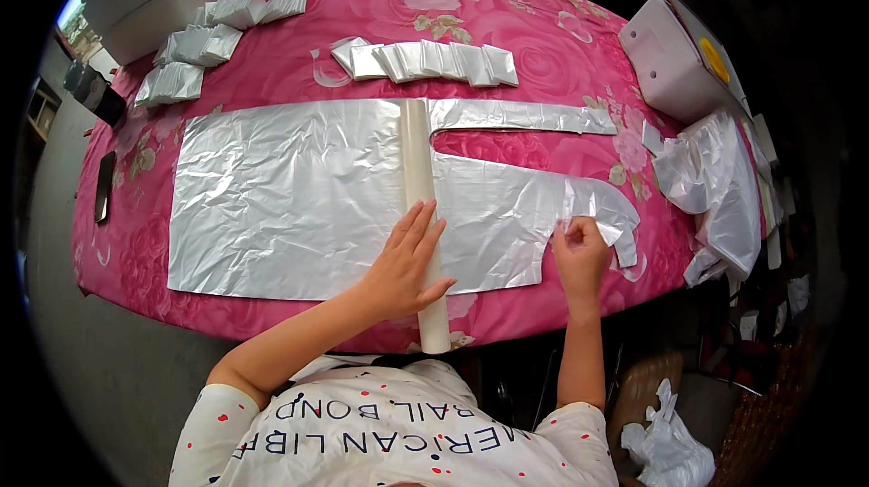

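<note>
A silvery plastic sheet (281,197), apron-like with a long cut-out and a strap on its right part, lies spread across the table. A pale, long tube or rod (417,148) lies upright in the picture across the sheet, its near end reaching past the sheet's edge. My left hand (409,261) rests on the tube with its fingers stretched out and thumb apart. At the sheet's narrower right end, my right hand (581,252) is closed in a pinch on the edge, where the material is creased and raised.
A pink flowered tablecloth (507,12) covers the table. Folded silvery packets (425,62) lie in a row beyond the sheet, with more stacks (204,43) at far left. A white foam box (674,57), clear plastic bags (715,188), a phone (105,186) and a dark bottle (95,93) line the sides.
</note>
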`<state>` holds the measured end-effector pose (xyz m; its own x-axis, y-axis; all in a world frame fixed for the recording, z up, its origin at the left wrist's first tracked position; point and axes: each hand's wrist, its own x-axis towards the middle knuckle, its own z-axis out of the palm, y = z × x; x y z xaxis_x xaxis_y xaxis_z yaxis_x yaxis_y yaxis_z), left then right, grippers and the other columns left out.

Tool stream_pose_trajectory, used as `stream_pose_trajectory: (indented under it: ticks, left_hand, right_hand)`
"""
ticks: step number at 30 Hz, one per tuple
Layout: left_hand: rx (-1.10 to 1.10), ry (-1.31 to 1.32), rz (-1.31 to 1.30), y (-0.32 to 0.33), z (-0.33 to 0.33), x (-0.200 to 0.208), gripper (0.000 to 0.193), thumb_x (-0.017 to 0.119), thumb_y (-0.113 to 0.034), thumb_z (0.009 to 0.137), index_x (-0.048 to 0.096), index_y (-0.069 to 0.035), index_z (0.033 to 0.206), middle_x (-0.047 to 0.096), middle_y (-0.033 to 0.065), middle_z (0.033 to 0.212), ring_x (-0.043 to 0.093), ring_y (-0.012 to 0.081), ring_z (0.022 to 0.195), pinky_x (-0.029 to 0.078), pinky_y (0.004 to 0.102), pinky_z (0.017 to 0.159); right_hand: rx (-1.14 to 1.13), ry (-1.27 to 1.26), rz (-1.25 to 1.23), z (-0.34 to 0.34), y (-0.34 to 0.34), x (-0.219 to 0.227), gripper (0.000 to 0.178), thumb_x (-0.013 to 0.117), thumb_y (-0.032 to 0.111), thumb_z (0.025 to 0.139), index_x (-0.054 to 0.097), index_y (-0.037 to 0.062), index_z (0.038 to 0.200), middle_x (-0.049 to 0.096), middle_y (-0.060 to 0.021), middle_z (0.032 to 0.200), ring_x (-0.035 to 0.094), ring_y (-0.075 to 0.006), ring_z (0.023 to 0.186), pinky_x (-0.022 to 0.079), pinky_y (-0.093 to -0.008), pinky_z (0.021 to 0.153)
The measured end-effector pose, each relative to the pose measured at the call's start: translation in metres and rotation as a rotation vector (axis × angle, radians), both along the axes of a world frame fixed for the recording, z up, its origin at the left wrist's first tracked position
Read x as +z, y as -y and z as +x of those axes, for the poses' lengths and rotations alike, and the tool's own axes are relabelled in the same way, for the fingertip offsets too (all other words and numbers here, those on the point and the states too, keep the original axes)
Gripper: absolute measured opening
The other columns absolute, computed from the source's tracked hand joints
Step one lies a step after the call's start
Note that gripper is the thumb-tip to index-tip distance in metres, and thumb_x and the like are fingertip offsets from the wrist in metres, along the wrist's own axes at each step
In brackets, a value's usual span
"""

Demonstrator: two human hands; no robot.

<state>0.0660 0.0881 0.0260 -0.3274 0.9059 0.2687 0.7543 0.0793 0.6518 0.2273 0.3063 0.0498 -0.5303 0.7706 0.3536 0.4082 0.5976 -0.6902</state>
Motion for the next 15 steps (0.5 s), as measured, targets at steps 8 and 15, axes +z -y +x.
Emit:
stream_pose_trajectory:
  ticks: [8,15]
  left_hand:
    - [0.112,1.424,-0.089,0.024,-0.052,0.01,0.023,0.063,-0.015,0.085,0.06,0.002,0.1,0.063,0.0098,0.086,0.063,0.0166,0.078,0.051,0.0284,0.068]
    - [0.565,0.957,-0.318,0.182,-0.195,0.002,0.014,0.059,-0.01,0.08,0.061,-0.001,0.09,0.064,0.0046,0.079,0.058,0.0098,0.068,0.043,0.0221,0.059]
  right_hand:
    - [0.876,-0.022,-0.181,-0.05,0.136,0.023,0.034,0.068,0.013,0.074,0.056,0.0028,0.104,0.059,-0.0115,0.099,0.057,-0.0272,0.091,0.047,-0.0341,0.078]
    - [0.405,0.437,-0.008,-0.019,0.152,0.016,0.048,0.073,0.042,0.07,0.055,0.0004,0.087,0.06,-0.0138,0.089,0.059,-0.0285,0.085,0.046,-0.0364,0.065]
